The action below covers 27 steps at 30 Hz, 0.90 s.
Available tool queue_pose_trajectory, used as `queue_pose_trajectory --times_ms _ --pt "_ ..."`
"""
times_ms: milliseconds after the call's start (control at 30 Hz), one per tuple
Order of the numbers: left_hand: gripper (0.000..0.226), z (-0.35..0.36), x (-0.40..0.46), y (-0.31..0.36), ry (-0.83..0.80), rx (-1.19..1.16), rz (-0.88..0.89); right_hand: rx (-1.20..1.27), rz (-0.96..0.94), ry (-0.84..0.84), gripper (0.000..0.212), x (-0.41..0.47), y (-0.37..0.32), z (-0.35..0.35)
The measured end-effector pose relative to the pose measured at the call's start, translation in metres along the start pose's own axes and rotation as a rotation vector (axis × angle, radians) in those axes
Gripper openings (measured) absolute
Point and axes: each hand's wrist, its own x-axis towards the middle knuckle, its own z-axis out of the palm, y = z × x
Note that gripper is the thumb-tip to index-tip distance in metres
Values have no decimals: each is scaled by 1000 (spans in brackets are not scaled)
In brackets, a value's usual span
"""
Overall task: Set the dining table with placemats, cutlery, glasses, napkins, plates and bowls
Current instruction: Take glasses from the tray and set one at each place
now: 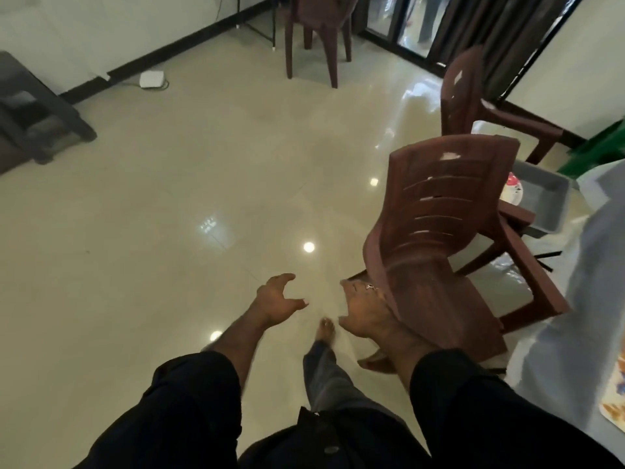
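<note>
1. Over the glossy tiled floor, both hands reach forward holding nothing: the left hand has fingers spread and loosely curled, and the right hand is open beside the back of a brown plastic chair.
2. The table lies at the right edge under a pale cloth, with a patterned placemat partly showing.
3. A grey tub beyond the chair holds a round plate; other tableware is hidden from view.
4. I judge the plate stiff, breakable and likely slick; lift it by opposite rims, thumbs on top.
5. The placemat looks thin and bendy, so slide it flat instead of pinching one corner.
</note>
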Motion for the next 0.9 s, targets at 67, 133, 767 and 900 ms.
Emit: queue_pose_trajectory --times_ms 67,133,767,900 --pt "81 -23 35 7 6 11 -23 4 -17 -22 95 43 -6 -15" --pt "80 -48 68 18 20 8 -56 3 -13 -34 90 85 -10 -36" --pt "84 -284 481 249 -125 168 94 110 228 82 84 469 39 -296" --pt "84 -307 563 320 -220 295 158 213 327 116 84 516 69 -342"
